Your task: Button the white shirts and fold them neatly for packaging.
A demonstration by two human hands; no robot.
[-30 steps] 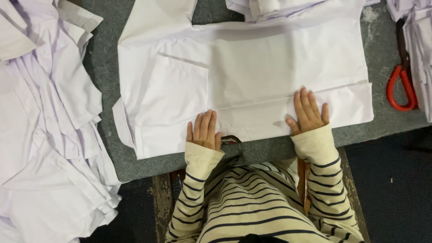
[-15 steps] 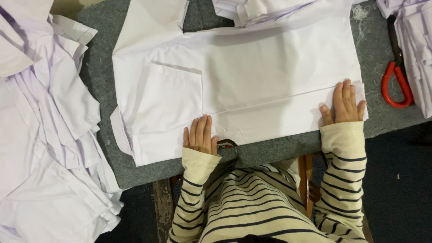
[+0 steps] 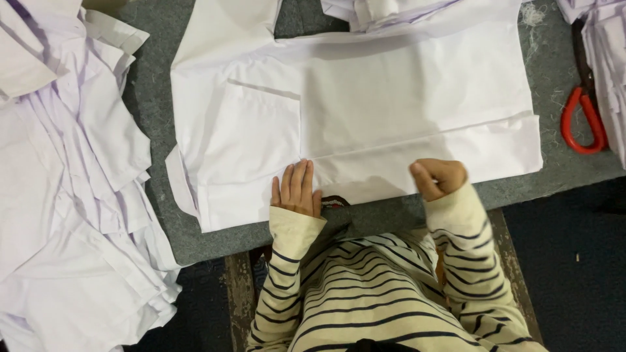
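A white shirt [image 3: 365,111] lies folded flat on the grey table [image 3: 561,163], with a chest pocket on its left part. My left hand [image 3: 297,189] rests flat on the shirt's near edge, fingers together and pointing away from me. My right hand [image 3: 438,177] is curled into a fist at the near hem of the shirt, to the right of the left hand, and seems to pinch the fabric edge there. Both arms wear cream sleeves with dark stripes.
A large heap of white garments [image 3: 65,195] covers the table's left side and hangs over its edge. Scissors with red handles [image 3: 583,117] lie at the right, beside more white cloth [image 3: 606,52]. Another folded white piece [image 3: 391,10] lies at the back.
My right hand slid right along the hem, then came back left and closed from flat into a fist at the edge. The left hand stayed flat in place.
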